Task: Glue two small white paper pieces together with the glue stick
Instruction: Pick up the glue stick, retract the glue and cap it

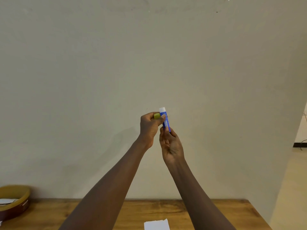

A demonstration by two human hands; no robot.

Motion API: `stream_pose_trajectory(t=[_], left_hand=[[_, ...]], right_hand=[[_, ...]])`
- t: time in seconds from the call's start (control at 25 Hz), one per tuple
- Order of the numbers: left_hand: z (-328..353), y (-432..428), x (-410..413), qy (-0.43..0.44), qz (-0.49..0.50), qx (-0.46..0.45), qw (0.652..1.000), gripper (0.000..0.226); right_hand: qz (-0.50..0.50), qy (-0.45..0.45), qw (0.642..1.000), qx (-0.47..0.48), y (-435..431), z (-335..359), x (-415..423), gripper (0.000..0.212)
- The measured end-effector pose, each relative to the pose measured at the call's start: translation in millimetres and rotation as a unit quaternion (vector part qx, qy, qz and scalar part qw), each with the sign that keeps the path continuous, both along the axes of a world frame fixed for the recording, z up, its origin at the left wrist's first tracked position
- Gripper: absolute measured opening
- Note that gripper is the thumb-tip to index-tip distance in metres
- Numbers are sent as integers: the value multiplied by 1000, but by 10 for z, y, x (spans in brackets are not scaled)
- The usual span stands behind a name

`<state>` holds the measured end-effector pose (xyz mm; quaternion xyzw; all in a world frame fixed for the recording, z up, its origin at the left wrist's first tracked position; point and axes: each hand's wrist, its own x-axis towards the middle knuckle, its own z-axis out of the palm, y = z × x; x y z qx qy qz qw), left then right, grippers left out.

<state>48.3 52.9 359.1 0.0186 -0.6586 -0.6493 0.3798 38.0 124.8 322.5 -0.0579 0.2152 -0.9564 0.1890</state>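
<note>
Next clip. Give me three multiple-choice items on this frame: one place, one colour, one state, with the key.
1. Where is the glue stick? A) on the floor B) held up before the wall C) in a pocket
2. What colour is its cap? A) red B) black C) yellow-green
3. The cap is: A) off, in the left hand B) on the stick C) out of view

Key: B, the right hand holds its base up; C, it shows yellow-green; A, left fingers curl round it beside the stick's bare white tip.
</note>
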Motion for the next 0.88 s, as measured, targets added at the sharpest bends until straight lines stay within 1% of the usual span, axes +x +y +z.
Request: stream_pose_trajectory(t=[0.12, 0.2, 0.24, 0.28, 0.4, 0.48, 0.56, 0.68, 0.88], left_hand=[[-41, 71, -9, -10, 42, -8, 999, 6], [-52, 118, -14, -18, 60, -9, 998, 11], [-48, 127, -12, -23, 52, -3, 998, 13], [-33, 128, -2, -27, 29, 15, 999, 12], [68, 85, 78, -21, -52, 119, 991, 11], [134, 19, 82, -10, -59, 145, 988, 24], [182, -7, 67, -11, -54, 133, 990, 31], [172, 17, 57, -21, -57, 70, 996, 30], [123, -38, 18, -35, -62, -21, 997, 30]], right_hand=[[-122, 20, 989, 85, -49, -15, 26, 20], [-180, 34, 976, 118, -50, 3, 41, 23], [-191, 37, 974, 119, -41, 10, 37, 24], [-186, 33, 976, 108, -21, 16, 32, 23], [-129, 7, 990, 59, 43, -19, -10, 18], [-105, 6, 993, 58, 60, -73, -11, 16], [-91, 16, 993, 70, 29, -113, 12, 17], [-84, 30, 992, 84, -31, -94, 68, 18], [-105, 21, 990, 91, -27, -57, 74, 20]])
